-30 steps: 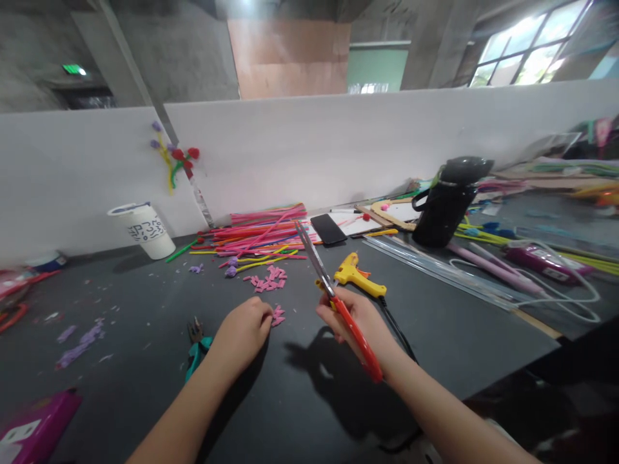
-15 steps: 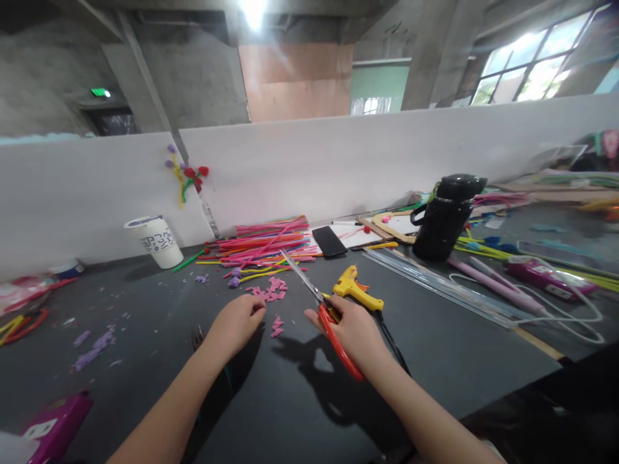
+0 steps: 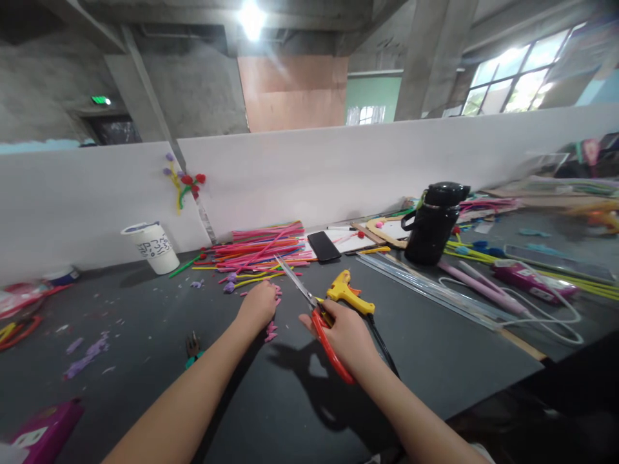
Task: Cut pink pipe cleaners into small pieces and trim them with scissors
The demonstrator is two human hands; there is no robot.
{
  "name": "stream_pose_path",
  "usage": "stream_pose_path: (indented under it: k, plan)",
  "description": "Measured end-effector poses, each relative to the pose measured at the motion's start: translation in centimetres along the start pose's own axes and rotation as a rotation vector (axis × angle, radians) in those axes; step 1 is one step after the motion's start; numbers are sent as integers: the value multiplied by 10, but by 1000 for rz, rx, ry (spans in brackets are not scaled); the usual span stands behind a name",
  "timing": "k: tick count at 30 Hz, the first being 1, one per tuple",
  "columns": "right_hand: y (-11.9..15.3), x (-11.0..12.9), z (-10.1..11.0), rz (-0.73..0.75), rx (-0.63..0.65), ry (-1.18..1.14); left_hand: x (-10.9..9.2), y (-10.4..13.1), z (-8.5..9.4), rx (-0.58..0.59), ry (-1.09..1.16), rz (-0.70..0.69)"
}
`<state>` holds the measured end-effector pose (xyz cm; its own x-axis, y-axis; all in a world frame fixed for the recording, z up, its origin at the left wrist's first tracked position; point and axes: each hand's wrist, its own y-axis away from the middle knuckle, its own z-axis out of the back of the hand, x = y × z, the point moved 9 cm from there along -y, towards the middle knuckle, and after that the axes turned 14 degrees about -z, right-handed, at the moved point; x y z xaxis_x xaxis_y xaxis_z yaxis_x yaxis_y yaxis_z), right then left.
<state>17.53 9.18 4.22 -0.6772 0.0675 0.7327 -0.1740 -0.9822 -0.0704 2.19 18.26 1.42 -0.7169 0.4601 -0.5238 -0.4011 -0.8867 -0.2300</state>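
My right hand (image 3: pixel 347 335) is closed round the red handles of a pair of scissors (image 3: pixel 329 345), whose blades point up and away to the left. My left hand (image 3: pixel 260 304) is over a heap of short pink pieces (image 3: pixel 278 293), its fingers curled down and mostly hidden behind its back. Whether a piece is between them I cannot make out. A few more pink pieces (image 3: pixel 271 332) lie just below that hand. Beyond it is a bundle of pink, red and orange pipe cleaners (image 3: pixel 264 248). Close to the scissors lies a yellow hot glue gun (image 3: pixel 349 293).
A black phone (image 3: pixel 324 246), a white cup (image 3: pixel 153 248) and a black flask (image 3: pixel 434 222) are along the back. Clear strips (image 3: pixel 430 287) lie to the right. A fork (image 3: pixel 193 345) is beside my left forearm; purple scraps (image 3: pixel 89 356) are scattered further left.
My left hand has moved forward and right onto the pink heap, uncovering more of the fork. My right hand still grips the scissors. The whole view has shifted slightly.
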Motion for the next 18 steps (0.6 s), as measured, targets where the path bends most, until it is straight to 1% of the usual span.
stream_pose_path:
  k: [3, 6, 9, 11, 12, 14, 16, 18]
  plan:
    - [-2, -2, 2, -26, 10, -47, 2, 8, 11, -69, 177, 61]
    - [-4, -2, -3, -42, 102, -114, -5, 26, 18, -95, 420, 122]
    - [-1, 3, -12, -19, 214, -141, -19, 50, 17, -75, 645, 163]
    - [5, 7, -17, 7, 274, -141, -27, 64, 16, -84, 777, 195]
    - [9, 9, -19, 22, 300, -132, -28, 71, 12, -118, 972, 260]
    - [18, 12, -23, 55, 342, -92, -32, 80, 6, -153, 1205, 331]
    - [27, 13, -25, 73, 360, -37, -34, 84, 7, -193, 1283, 350]
    - [33, 14, -26, 72, 370, 4, -36, 85, 12, -234, 1263, 332]
